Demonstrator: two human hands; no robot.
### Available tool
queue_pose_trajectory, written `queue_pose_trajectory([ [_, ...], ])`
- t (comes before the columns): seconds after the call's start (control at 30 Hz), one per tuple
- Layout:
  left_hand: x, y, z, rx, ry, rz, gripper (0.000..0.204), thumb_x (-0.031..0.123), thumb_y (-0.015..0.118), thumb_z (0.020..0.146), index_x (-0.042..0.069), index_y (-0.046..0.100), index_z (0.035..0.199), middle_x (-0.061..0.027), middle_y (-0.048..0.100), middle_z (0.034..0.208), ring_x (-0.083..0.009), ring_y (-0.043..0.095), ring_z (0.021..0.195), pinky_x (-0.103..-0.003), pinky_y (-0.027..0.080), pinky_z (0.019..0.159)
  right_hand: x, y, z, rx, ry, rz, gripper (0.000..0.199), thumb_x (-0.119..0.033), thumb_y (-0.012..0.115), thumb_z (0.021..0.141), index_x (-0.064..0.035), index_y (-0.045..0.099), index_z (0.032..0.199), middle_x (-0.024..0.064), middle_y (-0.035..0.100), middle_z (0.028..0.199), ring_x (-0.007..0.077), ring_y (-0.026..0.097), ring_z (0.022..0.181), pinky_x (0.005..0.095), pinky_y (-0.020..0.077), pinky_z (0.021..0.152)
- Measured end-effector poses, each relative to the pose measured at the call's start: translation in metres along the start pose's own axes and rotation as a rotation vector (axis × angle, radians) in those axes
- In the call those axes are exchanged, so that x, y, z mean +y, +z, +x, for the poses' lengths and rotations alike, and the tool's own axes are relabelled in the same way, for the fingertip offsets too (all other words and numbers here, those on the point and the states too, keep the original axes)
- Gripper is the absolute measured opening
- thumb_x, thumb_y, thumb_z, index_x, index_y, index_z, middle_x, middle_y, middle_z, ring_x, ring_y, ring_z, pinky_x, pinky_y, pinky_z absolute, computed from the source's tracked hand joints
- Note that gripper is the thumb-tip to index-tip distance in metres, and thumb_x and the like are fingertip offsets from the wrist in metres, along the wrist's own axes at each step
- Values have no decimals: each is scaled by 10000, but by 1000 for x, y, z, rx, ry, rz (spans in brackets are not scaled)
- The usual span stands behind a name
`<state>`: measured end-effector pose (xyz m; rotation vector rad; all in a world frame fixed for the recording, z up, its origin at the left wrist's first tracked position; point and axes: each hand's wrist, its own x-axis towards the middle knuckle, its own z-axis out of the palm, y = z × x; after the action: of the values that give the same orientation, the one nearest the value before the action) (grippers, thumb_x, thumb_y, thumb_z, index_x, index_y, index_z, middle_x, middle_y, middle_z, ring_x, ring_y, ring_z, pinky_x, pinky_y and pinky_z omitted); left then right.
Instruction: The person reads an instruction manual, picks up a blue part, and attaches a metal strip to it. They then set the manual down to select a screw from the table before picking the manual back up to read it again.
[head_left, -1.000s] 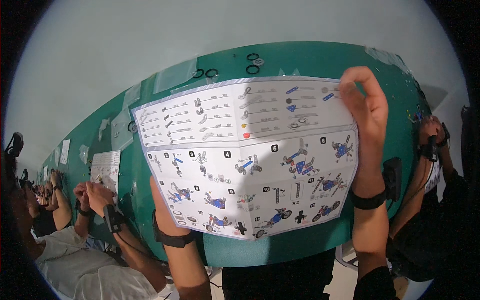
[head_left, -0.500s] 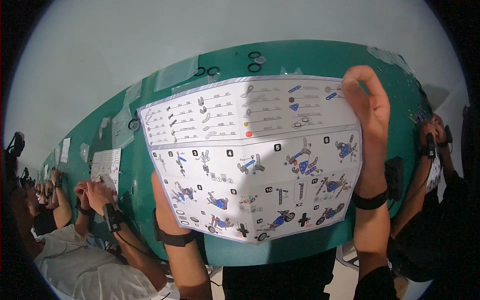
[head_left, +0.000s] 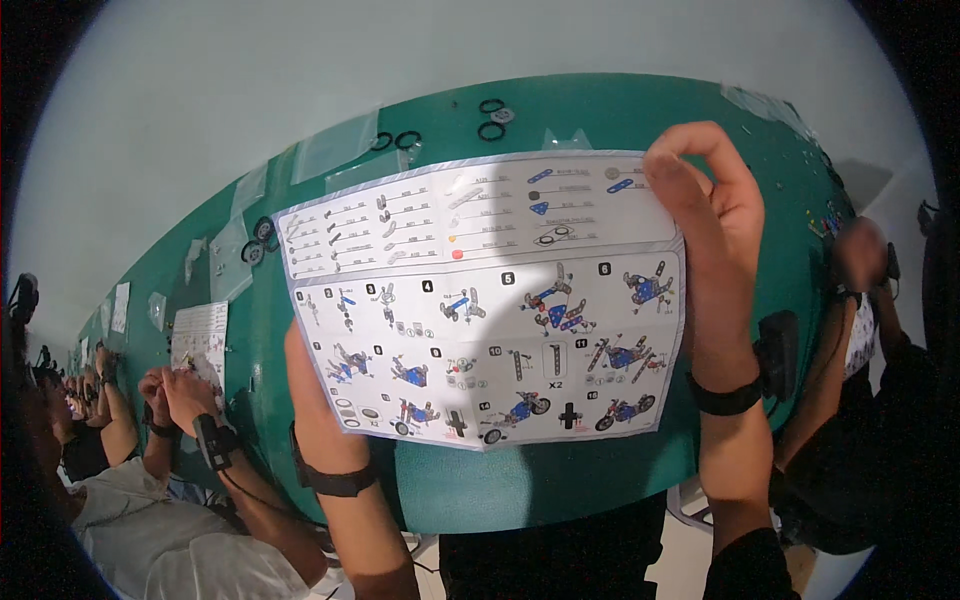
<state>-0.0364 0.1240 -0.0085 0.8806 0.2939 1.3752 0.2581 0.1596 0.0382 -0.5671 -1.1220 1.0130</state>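
Note:
A creased paper instruction sheet [head_left: 470, 270] is held up in front of me above the table. It carries rows of small parts along its upper band and numbered drawings of a blue toy motorcycle below. My right hand [head_left: 715, 215] pinches its upper right corner, thumb on the printed side and the fingers curled behind. At the sheet's left side my left hand [head_left: 305, 375] goes behind the paper, so its fingers are hidden. Black bands circle both my wrists.
On the green table [head_left: 620, 110], black rubber rings [head_left: 491, 131] and a grey wheel hub [head_left: 502, 116] lie beyond the sheet. Clear plastic bags [head_left: 335, 145] and black tyres [head_left: 253, 252] are to the left. Co-workers sit on both sides; one person's hand [head_left: 190, 400] works at the left.
The sheet has shifted left and its lower edge has risen. My right hand has gone left with it, still gripping the corner. The view has also shifted slightly.

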Motion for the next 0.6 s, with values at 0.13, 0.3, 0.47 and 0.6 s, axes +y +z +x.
queue_pose_trajectory([
  [0.13, 1, 3, -3, 69, -10, -11, 644, 78, 612, 902, -19, 310, 1462, -217, 512, 1389, -260, 567, 1218, -391, 471, 1009, 6, 1, 0, 44, -9, 16, 163, -123, 669, 945, -17, 584, 1035, 59, 687, 774, 24, 581, 597, 158, 395, 479],
  [0.3, 2, 4, -8, 174, 14, 223, 654, 93, 631, 892, -24, 321, 1455, -217, 511, 1388, -268, 565, 1220, -390, 462, 1014, 6, -1, 2, 37, -2, -47, 166, -131, 674, 941, -20, 586, 1029, 53, 685, 764, 15, 559, 558, 158, 361, 441],
  [0.47, 6, 12, -5, 198, -24, 968, 661, 103, 635, 893, -27, 317, 1457, -217, 508, 1390, -271, 560, 1226, -388, 458, 1017, 9, 0, 2, 43, -23, -73, 166, -146, 668, 948, -22, 584, 1021, 53, 682, 746, 8, 537, 520, 160, 325, 406],
  [0.6, 7, 5, -8, 182, -10, 583, 665, 110, 637, 894, -27, 316, 1460, -219, 504, 1394, -269, 554, 1233, -387, 453, 1024, 7, 3, 2, 55, -38, -63, 165, -155, 663, 953, -26, 583, 1016, 54, 682, 738, 6, 525, 503, 161, 313, 396],
])
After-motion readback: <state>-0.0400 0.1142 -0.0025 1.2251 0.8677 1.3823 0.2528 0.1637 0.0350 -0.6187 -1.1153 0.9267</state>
